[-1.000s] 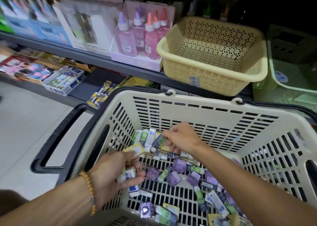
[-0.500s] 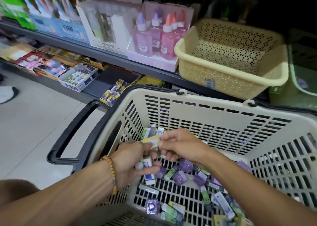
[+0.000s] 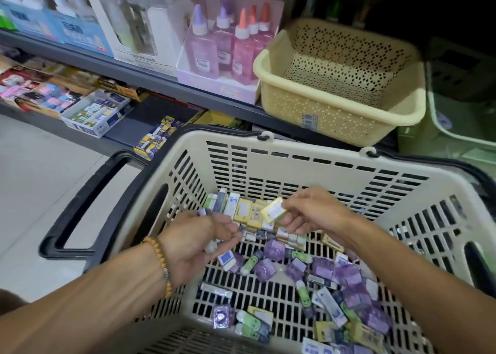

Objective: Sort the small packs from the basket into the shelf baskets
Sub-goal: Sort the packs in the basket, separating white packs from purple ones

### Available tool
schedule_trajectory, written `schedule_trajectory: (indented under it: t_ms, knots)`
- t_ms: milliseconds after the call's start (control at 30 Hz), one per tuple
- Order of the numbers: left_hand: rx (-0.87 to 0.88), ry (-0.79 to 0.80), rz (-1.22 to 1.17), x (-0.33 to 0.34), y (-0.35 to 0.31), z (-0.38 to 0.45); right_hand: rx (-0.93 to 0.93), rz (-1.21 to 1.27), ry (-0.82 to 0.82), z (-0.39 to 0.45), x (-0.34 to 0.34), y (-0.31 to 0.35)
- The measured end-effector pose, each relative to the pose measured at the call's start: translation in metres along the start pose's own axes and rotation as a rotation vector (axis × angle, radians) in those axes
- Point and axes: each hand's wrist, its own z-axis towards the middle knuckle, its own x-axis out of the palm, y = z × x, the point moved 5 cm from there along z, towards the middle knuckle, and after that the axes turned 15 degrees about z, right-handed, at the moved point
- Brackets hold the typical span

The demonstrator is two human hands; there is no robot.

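The yellow pack (image 3: 273, 211) has passed from the left hand (image 3: 197, 242), which still clutches white packs, to the right hand (image 3: 312, 211), pinched above the shopping basket (image 3: 335, 171); the yellow shelf basket (image 3: 341, 117) likely awaits it.

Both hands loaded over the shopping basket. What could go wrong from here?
1. The left hand grips several small packs at once; one could slip back into the shopping basket.
2. The right hand only pinches the yellow pack by an edge, so it might drop on the way to the yellow shelf basket.
3. The green shelf basket sits dim at the frame edge, so mis-sorting seems possible.
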Motion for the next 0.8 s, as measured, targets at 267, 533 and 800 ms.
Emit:
schedule_trajectory:
  t_ms: [267,533,800]
  knots:
    - [0.102,0.024,0.32,0.027,-0.003,0.0,0.152,-0.134,-0.051,-0.018,-0.06,-0.031]
    - [0.223,-0.017,0.473,0.025,-0.01,0.004,0.031,0.138,-0.187,0.002,-0.04,-0.04]
    - [0.236,-0.089,0.216,0.031,-0.012,0.007,-0.263,-0.142,-0.239,-0.021,-0.027,-0.018]
